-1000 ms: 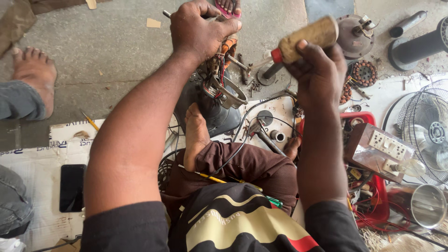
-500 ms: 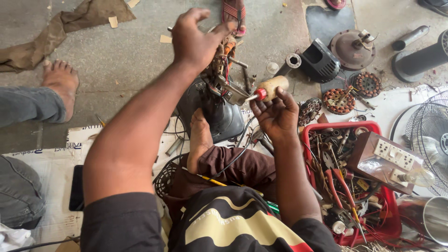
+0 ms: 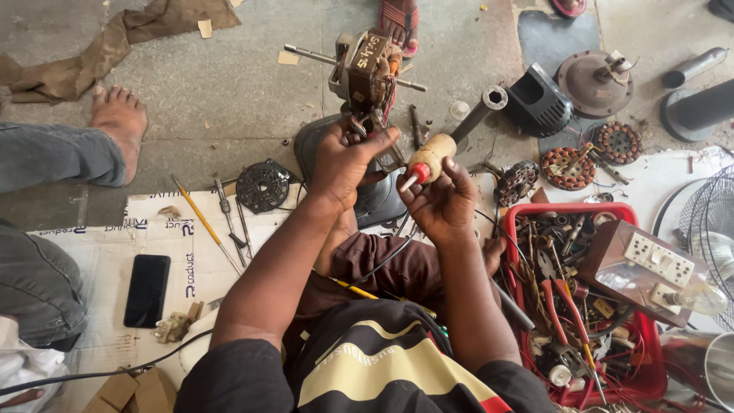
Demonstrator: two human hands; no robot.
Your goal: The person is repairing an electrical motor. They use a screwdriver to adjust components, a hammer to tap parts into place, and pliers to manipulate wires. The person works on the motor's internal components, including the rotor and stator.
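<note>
Concrete floor [image 3: 229,92] — printed cardboard sheet [image 3: 115,252], red tool tray [image 3: 642,367].

Motor [image 3: 367,73] held up over the floor [image 3: 229,99] by the left hand [image 3: 348,164] | tool handle [image 3: 430,158] gripped in the right hand [image 3: 443,203], just right of it | parts tray [image 3: 527,210] at right | phone [image 3: 147,289] at left on a sheet [image 3: 92,252].
</note>
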